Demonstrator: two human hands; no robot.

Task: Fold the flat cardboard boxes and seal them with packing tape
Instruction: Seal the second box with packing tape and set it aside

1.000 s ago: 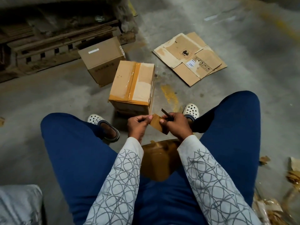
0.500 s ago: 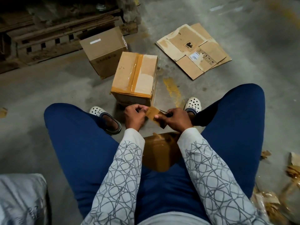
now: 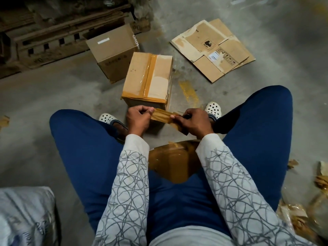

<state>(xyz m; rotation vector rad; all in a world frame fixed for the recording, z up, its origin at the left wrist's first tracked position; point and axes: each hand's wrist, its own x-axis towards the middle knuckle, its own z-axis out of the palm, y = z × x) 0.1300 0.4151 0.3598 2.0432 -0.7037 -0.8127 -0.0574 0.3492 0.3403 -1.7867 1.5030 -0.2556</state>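
Note:
A short strip of brown packing tape (image 3: 162, 115) stretches between my two hands above the floor. My left hand (image 3: 139, 118) pinches its left end and my right hand (image 3: 194, 120) pinches its right end. A large brown tape roll (image 3: 173, 164) lies in my lap between my forearms. Just beyond my hands stands a folded cardboard box (image 3: 148, 78) with tape along its top seam. Several flat cardboard boxes (image 3: 213, 48) lie stacked on the floor at the far right.
A second folded box (image 3: 113, 50) stands behind the taped one, beside a wooden pallet (image 3: 58, 29). Torn tape and paper scraps (image 3: 301, 210) litter the floor at lower right. A pale sack (image 3: 23, 215) sits at lower left. My knees flank the work area.
My hands have moved apart, drawing the tape strip longer between them. The view has shifted, so the boxes sit higher in the earlier frames.

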